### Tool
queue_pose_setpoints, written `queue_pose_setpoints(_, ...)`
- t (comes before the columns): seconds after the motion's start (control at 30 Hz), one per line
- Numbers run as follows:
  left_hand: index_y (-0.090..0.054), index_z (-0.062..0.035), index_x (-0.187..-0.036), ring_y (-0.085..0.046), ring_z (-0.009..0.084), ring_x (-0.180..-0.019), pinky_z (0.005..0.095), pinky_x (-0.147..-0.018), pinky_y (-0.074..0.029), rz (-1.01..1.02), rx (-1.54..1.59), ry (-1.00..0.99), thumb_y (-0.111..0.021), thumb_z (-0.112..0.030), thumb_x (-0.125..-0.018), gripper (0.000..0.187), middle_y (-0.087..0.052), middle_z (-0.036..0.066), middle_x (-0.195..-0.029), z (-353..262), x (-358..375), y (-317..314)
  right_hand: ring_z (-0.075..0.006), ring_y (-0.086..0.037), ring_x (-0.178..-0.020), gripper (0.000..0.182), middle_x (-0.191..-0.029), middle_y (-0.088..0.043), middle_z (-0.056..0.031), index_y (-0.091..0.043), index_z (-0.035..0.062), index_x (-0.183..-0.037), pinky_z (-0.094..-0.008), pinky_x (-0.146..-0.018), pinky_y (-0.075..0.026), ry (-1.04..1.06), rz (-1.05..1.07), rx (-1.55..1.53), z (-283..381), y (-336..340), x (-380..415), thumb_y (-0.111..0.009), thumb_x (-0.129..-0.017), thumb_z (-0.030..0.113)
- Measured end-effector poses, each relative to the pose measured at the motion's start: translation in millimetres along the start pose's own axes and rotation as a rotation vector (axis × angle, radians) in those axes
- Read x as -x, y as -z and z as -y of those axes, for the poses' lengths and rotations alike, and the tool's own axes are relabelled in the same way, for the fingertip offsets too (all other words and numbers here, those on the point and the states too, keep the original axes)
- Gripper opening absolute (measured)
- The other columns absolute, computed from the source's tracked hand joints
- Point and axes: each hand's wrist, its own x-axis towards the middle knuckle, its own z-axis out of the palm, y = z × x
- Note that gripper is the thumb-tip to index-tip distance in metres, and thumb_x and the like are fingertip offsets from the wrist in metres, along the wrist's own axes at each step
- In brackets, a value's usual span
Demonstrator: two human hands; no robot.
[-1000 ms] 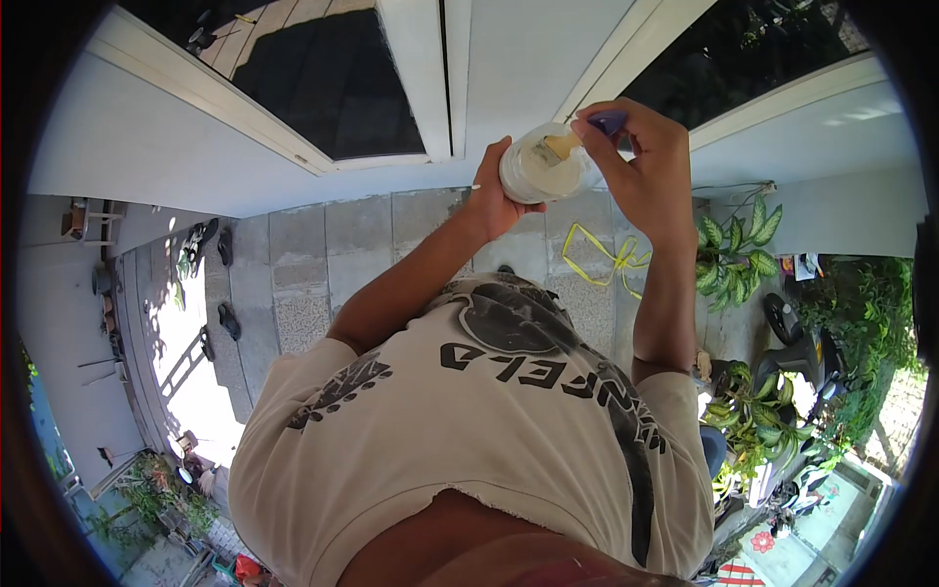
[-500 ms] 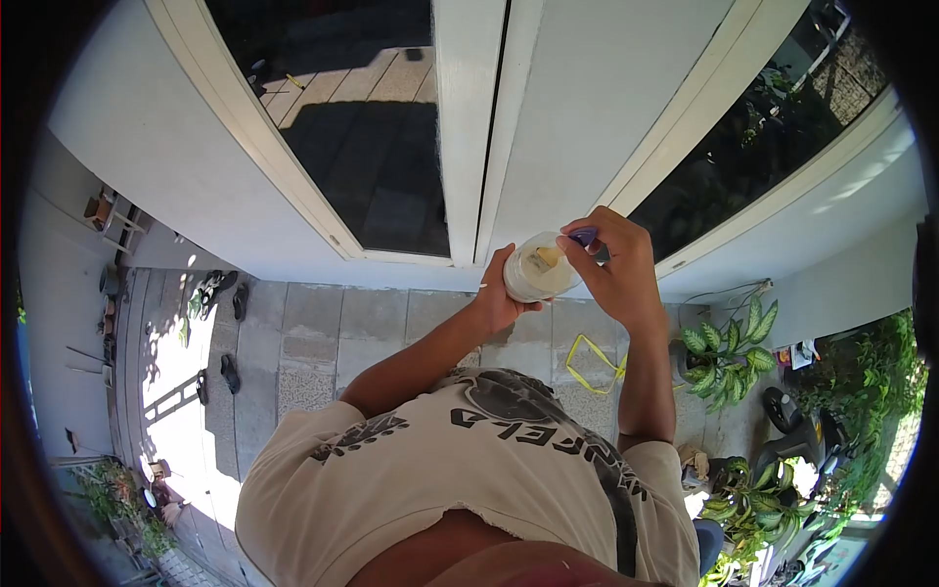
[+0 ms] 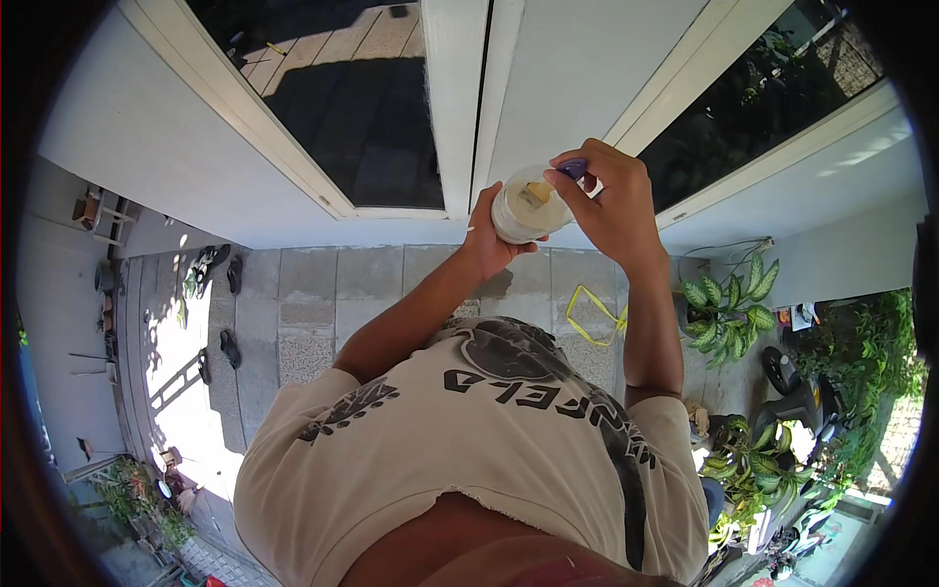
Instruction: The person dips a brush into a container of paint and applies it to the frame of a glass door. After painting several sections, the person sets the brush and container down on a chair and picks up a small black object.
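My left hand [image 3: 489,235] is wrapped round a whitish, see-through plastic tub [image 3: 514,227] and holds it up before the wall, its mouth tilted toward me. Between the fingers and thumb of my right hand [image 3: 616,201] is the purple handle of a paintbrush [image 3: 571,169]. The brush's yellow part and metal band show inside the tub's mouth; I cannot make out whether its bristles touch the pale contents. Part of the handle is hidden by my fingers.
Ahead stand a white wall [image 3: 577,88] and dark glass panes [image 3: 362,127] in cream frames. A yellow strap [image 3: 592,318] lies on the paved floor [image 3: 372,269]. To the right are a potted plant [image 3: 732,308] and a motorbike [image 3: 792,391]; on the left, several shoes [image 3: 229,347].
Both hands, with the tub and the paintbrush, appear higher in the view and slightly to the left. The surroundings have also shifted upward. The brush remains in the tub's mouth.
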Motion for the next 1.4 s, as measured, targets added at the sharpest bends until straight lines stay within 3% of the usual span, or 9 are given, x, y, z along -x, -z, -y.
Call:
queue_pose_setpoints(0.1, -0.058, -0.0126, -0.124, -0.067, 0.0255, -0.084, 0.0348, -0.062, -0.052, 0.011, -0.013, -0.012, -0.030, -0.062, -0.094, 0.064, -0.067, 0.011, -0.107, 1, 0, 0, -0.0140, -0.050, -0.057, 0.012, -0.072, -0.062, -0.0064, -0.070, -0.0015, -0.086, -0.0267, -0.053, -0.041, -0.003, 0.041, 0.004, 0, -2, 1, -0.075, -0.080, 0.008)
queue_pose_setpoints(0.3, -0.057, -0.0119, -0.125, -0.067, 0.0251, -0.083, 0.0345, -0.062, -0.052, 0.013, -0.005, -0.019, -0.029, -0.062, -0.094, 0.065, -0.067, 0.011, -0.107, 1, 1, -2, -0.0142, -0.050, -0.057, 0.012, -0.072, -0.062, -0.0062, -0.071, -0.0012, -0.087, -0.0267, -0.053, -0.041, -0.006, 0.051, 0.010, 0, 0, 3, -0.075, -0.080, 0.009)
queue_pose_setpoints(0.4, -0.057, -0.0115, -0.126, -0.067, 0.0252, -0.083, 0.0347, -0.062, -0.052, 0.023, -0.010, -0.029, -0.029, -0.062, -0.094, 0.066, -0.067, 0.011, -0.107, 3, 1, -3, -0.0178, -0.055, -0.055, 0.014, -0.071, -0.063, -0.0054, -0.072, 0.0030, -0.083, -0.0297, -0.052, -0.043, 0.011, 0.027, 0.024, -5, 2, 3, -0.074, -0.079, 0.016)
queue_pose_setpoints(0.5, -0.056, -0.0112, -0.127, -0.067, 0.0253, -0.083, 0.0352, -0.063, -0.052, 0.018, -0.001, -0.027, -0.028, -0.062, -0.094, 0.067, -0.067, 0.011, -0.108, 6, -1, -2, -0.0140, -0.053, -0.055, 0.012, -0.071, -0.064, -0.0049, -0.072, 0.0019, -0.085, -0.0271, -0.052, -0.042, 0.010, 0.001, -0.022, -10, 12, 4, -0.074, -0.080, 0.013)
queue_pose_setpoints(0.6, -0.056, -0.0111, -0.128, -0.067, 0.0257, -0.084, 0.0356, -0.064, -0.052, 0.019, 0.014, -0.013, -0.029, -0.062, -0.094, 0.067, -0.067, 0.012, -0.108, 8, -3, 0, -0.0069, -0.047, -0.058, 0.011, -0.070, -0.065, -0.0032, -0.071, -0.0005, -0.085, -0.0234, -0.052, -0.038, -0.096, -0.098, -0.256, -14, 25, 5, -0.074, -0.083, 0.010)
queue_pose_setpoints(0.73, -0.057, -0.0111, -0.128, -0.066, 0.0261, -0.084, 0.0358, -0.064, -0.052, 0.004, 0.028, -0.014, -0.030, -0.062, -0.094, 0.067, -0.067, 0.012, -0.107, 9, -4, -2, -0.0055, -0.046, -0.059, 0.013, -0.069, -0.063, -0.0013, -0.072, -0.0012, -0.089, -0.0218, -0.052, -0.036, -0.178, -0.133, -0.275, -23, 34, 11, -0.074, -0.084, 0.011)
queue_pose_setpoints(0.8, -0.057, -0.0110, -0.128, -0.066, 0.0261, -0.084, 0.0360, -0.065, -0.052, 0.002, 0.026, -0.016, -0.030, -0.061, -0.093, 0.067, -0.067, 0.012, -0.107, 10, -6, -4, -0.0036, -0.045, -0.061, 0.015, -0.070, -0.063, 0.0008, -0.073, -0.0014, -0.093, -0.0199, -0.054, -0.034, -0.289, -0.156, -0.479, -39, 31, 14, -0.073, -0.086, 0.012)
queue_pose_setpoints(1.13, -0.057, -0.0112, -0.128, -0.066, 0.0257, -0.083, 0.0358, -0.066, -0.051, -0.032, 0.019, -0.036, -0.030, -0.063, -0.093, 0.068, -0.068, 0.012, -0.107, 16, -9, -15, -0.0034, -0.049, -0.065, 0.016, -0.075, -0.064, -0.0024, -0.071, -0.0059, -0.094, -0.0182, -0.056, -0.034, -0.268, -0.207, -0.600, -52, 46, 15, -0.072, -0.087, 0.008)
queue_pose_setpoints(1.4, -0.058, -0.0133, -0.126, -0.067, 0.0269, -0.081, 0.0368, -0.064, -0.048, -0.068, 0.074, -0.070, -0.034, -0.063, -0.092, 0.065, -0.068, 0.010, -0.107, 33, -18, -20, -0.0018, -0.047, -0.062, 0.012, -0.071, -0.061, 0.0014, -0.071, -0.0045, -0.091, -0.0181, -0.054, -0.033, -0.307, -0.199, -0.613, -68, 53, 22, -0.071, -0.087, 0.006)
